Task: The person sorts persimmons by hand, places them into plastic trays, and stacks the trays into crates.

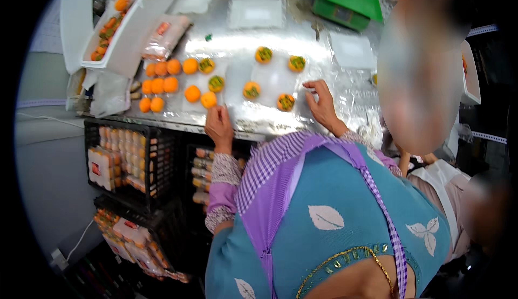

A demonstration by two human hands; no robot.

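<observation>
My left hand (219, 127) is at the table's front edge, its fingers drawn together just below an orange persimmon (209, 100). What it pinches, if anything, is hidden. My right hand (324, 106) hovers over the metal table with thumb and forefinger apart and nothing visible between them. Between my hands, several persimmons with green leafy tops, one of them a persimmon (285, 102) close to my right hand, sit at the corners of a pale clear sheet (272, 78). To the left, more persimmons lie on another clear sheet, some with leafy tops up, others smooth side up.
Rows of orange fruit (157, 86) stand at left, beside a stack of plastic packaging (164, 35) and a white foam box (132, 26) of fruit. A green bin (345, 0) is at the back. Black crates (154, 164) of packed fruit stand below left. A person sits at right.
</observation>
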